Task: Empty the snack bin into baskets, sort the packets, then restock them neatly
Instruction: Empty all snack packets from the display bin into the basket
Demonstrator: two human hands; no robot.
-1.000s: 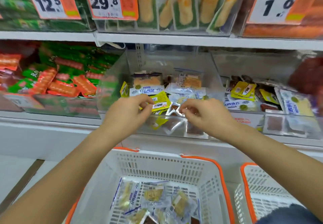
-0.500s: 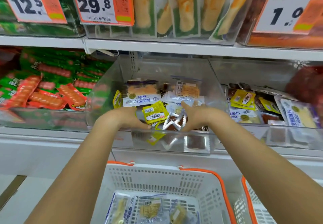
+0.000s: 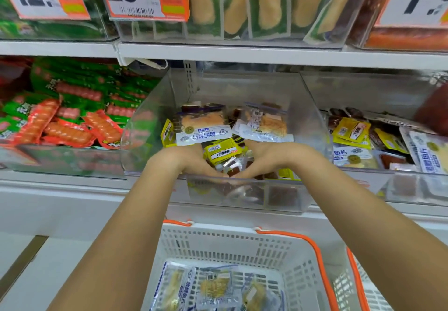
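The emptying step is in hand. Both hands are inside the bin (image 3: 225, 107), a clear tub on the middle shelf, and the packets (image 3: 221, 152) lie heaped in its front half. The left hand (image 3: 180, 160) and right hand (image 3: 264, 158) are cupped round the front of the heap, fingertips meeting low behind the bin's front lip; whether they pinch any one packet I cannot tell, since the fingers are hidden by the lip and the pile.

The next move, as I judge it, is to gather a handful, lift it over the lip and drop it into the basket (image 3: 303, 257) straight below the bin, which already holds a few blue-and-white packets.

The lip is the edge to clear: low, but small foil packets could catch on it and slide out. Above the bin the upper shelf (image 3: 242, 53) overhangs, so headroom is limited, and the bin's clear side walls close in on both wrists. Below the bin the drop looks open. A second basket (image 3: 361, 286) sits just right of the first.
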